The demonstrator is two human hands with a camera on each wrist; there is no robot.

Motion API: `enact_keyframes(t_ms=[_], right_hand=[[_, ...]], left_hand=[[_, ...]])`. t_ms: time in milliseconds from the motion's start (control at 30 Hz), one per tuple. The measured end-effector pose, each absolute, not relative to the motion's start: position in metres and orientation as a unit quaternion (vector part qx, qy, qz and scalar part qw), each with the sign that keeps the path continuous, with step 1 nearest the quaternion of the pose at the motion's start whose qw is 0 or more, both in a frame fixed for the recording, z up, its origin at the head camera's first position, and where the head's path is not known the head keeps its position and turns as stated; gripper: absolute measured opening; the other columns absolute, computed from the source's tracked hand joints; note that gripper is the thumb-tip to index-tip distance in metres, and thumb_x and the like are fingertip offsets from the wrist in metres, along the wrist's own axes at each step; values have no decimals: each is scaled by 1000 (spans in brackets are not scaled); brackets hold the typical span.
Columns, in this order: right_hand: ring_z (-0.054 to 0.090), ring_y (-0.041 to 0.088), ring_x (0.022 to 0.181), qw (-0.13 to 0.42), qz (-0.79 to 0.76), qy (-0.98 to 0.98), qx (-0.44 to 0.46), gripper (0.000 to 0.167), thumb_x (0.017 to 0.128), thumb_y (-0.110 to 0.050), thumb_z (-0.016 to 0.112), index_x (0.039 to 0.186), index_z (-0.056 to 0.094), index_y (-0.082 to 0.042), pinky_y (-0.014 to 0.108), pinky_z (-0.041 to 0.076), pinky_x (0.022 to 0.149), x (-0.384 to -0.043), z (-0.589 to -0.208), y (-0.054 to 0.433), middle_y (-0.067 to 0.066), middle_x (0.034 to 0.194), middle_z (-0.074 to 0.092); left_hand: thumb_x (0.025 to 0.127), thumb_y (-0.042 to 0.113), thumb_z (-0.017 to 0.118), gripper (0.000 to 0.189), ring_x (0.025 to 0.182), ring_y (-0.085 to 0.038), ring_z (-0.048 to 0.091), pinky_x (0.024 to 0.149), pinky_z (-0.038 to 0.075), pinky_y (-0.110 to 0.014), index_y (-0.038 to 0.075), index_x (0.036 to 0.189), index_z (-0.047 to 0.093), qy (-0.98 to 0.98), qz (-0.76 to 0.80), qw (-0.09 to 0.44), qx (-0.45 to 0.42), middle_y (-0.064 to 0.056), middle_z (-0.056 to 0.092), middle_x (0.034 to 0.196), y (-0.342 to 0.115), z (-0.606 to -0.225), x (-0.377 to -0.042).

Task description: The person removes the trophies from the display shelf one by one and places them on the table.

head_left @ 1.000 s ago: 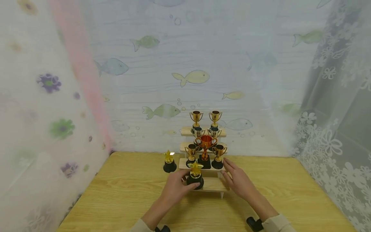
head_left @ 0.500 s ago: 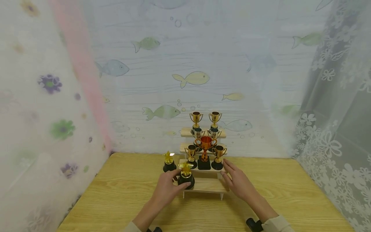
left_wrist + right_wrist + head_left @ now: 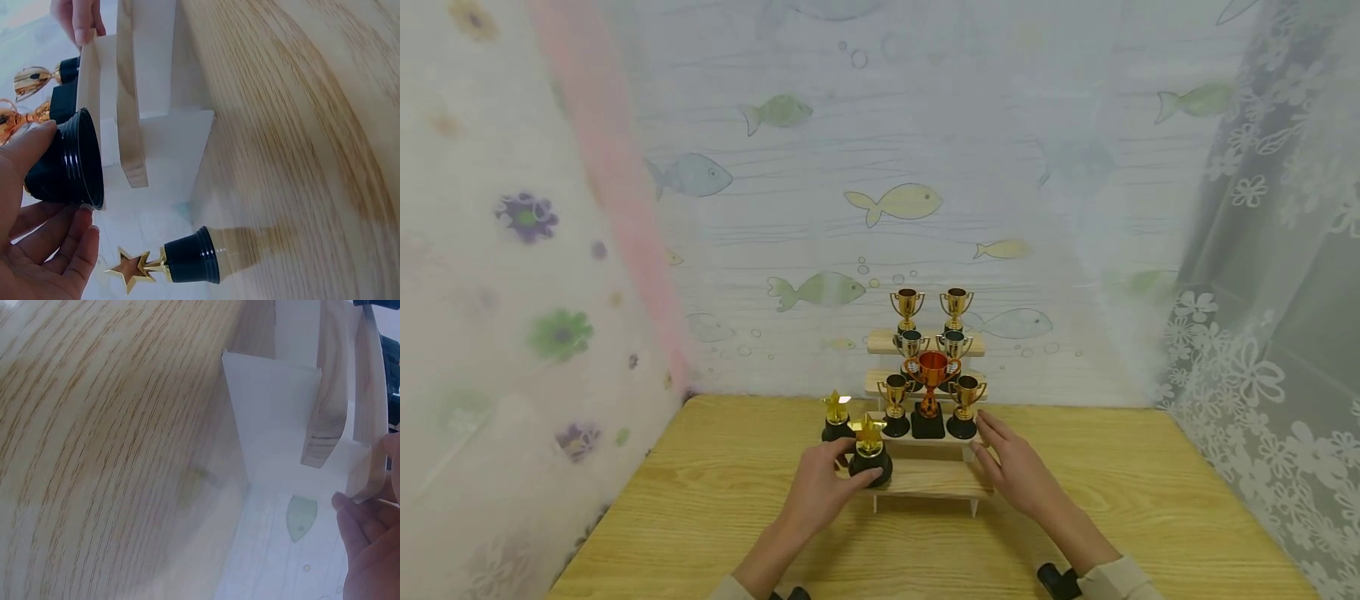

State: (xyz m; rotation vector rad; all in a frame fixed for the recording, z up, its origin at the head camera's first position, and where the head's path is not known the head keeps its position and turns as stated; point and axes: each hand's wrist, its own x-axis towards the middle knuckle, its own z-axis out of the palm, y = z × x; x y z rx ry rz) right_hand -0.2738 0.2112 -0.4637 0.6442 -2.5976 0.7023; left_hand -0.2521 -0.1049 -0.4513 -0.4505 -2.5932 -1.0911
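Observation:
My left hand (image 3: 816,487) holds a gold star trophy (image 3: 870,462) by its black base, thumb in front and fingers behind. In the left wrist view that base (image 3: 62,165) hangs at the left end of the lowest step, with its hollow underside showing. At the right side, my right hand (image 3: 1018,471) pinches the end of the second step of a wooden tiered stand (image 3: 936,477); the right wrist view shows fingertips (image 3: 339,500) at that step's end. A second star trophy (image 3: 837,421) stands upright on the table, left of the stand.
On the stand's upper steps are gold cups (image 3: 957,304), silver cups (image 3: 953,343) and a larger red-orange cup (image 3: 932,371). White side panels (image 3: 269,412) support the steps. Behind the wood-grain table (image 3: 1150,500) hangs a fish-print curtain (image 3: 895,200).
My left hand has carried the star trophy leftward along the lowest step to its left end, nearer the standing star trophy. The right hand keeps its place on the stand.

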Motion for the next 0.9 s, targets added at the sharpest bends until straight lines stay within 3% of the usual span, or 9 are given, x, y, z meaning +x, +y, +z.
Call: enact_keyframes(t_ms=[600,900], right_hand=[[51,46,134,181,255,-924,222,51,108,-22,56,146,47,11,57,45,105,-272,-462,209,26,154,45],[50,45,136,173,257,-926,216,52,108,-23,55,147,46,10,57,44,106,-274,-464,211,25,155,43]], left_hand=[[83,36,87,44,81,-15,62,69,53,-31,4,111,75,-909,-351,190,-123,-1,72,91,-128,-457,-258],[82,30,88,42,80,-16,60,68,50,-28,7,114,76,-901,-375,195,-95,-3,75,98,-145,-465,-268]])
